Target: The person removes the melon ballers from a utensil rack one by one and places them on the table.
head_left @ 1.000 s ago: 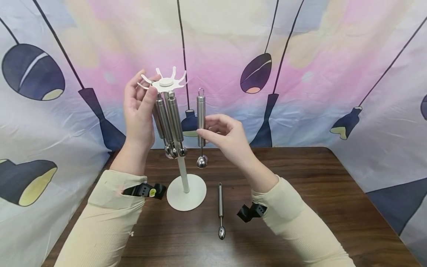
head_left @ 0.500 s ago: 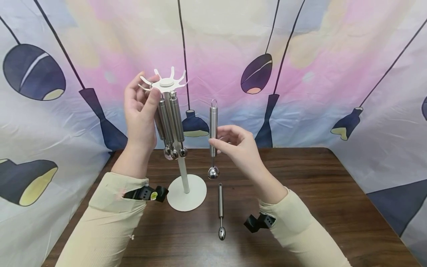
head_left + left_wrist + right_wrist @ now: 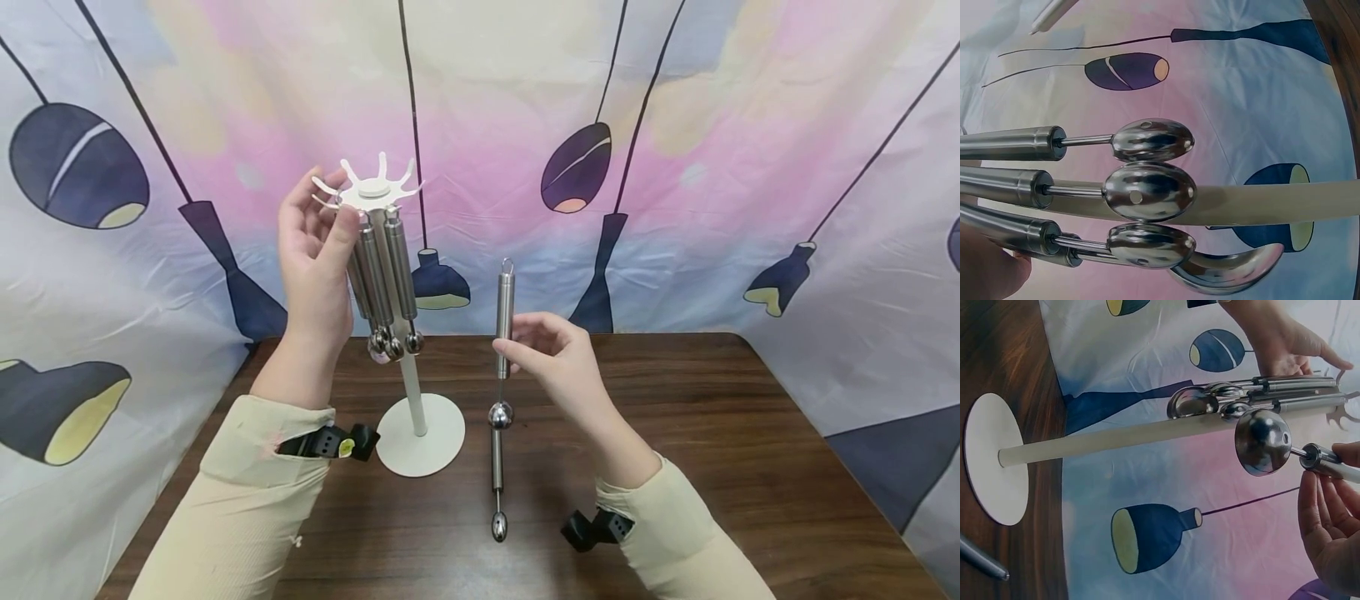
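Observation:
My right hand (image 3: pixel 562 358) pinches the steel handle of a melon baller (image 3: pixel 506 312) between thumb and fingers, its loop up and its round bowl down. In the right wrist view the melon baller's bowl (image 3: pixel 1260 444) shows a small hole. My left hand (image 3: pixel 311 275) holds the pronged top of a white hanging rack (image 3: pixel 373 193), thumb in front and fingers behind. Several steel scoops (image 3: pixel 381 283) hang from the rack beside that hand. The left wrist view shows their oval bowls (image 3: pixel 1149 190) bunched around the post, with a wider, deeper bowl (image 3: pixel 1232 272) below them.
Another small steel scoop (image 3: pixel 497 471) lies on the dark wooden table (image 3: pixel 712 433), overlapped by the held one's bowl in the head view. The rack's round white base (image 3: pixel 420 454) stands left of it. A printed cloth (image 3: pixel 495 75) hangs behind the table.
My right hand has carried the melon baller away from the rack, rightward and down. The rack's prongs and hanging scoops have turned slightly, with my left hand staying at the top.

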### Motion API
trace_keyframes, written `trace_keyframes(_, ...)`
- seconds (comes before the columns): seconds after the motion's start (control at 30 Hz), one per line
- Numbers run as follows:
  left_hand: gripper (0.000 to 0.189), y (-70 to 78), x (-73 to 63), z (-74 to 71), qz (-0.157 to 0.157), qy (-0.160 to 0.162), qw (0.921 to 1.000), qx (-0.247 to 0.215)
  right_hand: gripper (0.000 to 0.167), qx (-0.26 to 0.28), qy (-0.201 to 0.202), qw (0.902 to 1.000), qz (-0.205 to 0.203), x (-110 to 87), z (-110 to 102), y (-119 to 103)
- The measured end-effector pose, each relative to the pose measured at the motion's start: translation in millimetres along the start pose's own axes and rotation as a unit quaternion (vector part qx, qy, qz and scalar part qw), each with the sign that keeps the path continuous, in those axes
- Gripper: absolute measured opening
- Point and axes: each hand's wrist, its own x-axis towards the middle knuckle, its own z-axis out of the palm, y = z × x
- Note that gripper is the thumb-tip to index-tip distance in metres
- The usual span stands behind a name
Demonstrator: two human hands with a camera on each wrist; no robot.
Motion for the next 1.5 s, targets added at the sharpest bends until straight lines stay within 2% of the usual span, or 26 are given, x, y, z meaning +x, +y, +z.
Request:
trace_keyframes(0.17,0.088,0.7,-1.3,-2.1,-0.001,0.004,1.0000,0.003,0.030,0.008,0.011,0.9997,0.018,-7.9,-2,10)
trace_keyframes(0.43,0.088,4.3,-4.7,-3.1,-0.036,0.007,0.9993,0.008,0.029,0.012,0.027,0.9984,0.047,-21.1,-7,27)
trace_keyframes(0.67,0.082,5.9,-6.7,-1.1,-0.045,0.014,0.9988,-0.006,0.028,0.028,0.057,0.9939,0.090,-30.6,-11,43)
trace_keyframes(0.93,0.082,5.6,-7.8,-1.2,-0.032,0.014,0.9994,0.002,0.031,0.036,0.074,0.9895,0.119,-39.4,-14,58)
trace_keyframes(1.13,0.071,7.1,-8.5,-0.2,-0.033,0.013,0.9993,0.011,0.031,0.031,0.080,0.9863,0.141,-43.4,-16,69)
trace_keyframes(1.33,0.070,9.2,-9.0,1.4,-0.021,0.012,0.9996,0.011,0.032,0.035,0.081,0.9823,0.166,-47.1,-16,80)
trace_keyframes(1.5,0.070,9.4,-8.7,2.0,-0.013,0.013,0.9998,0.006,0.031,0.039,0.077,0.9815,0.171,-50.4,-14,90)
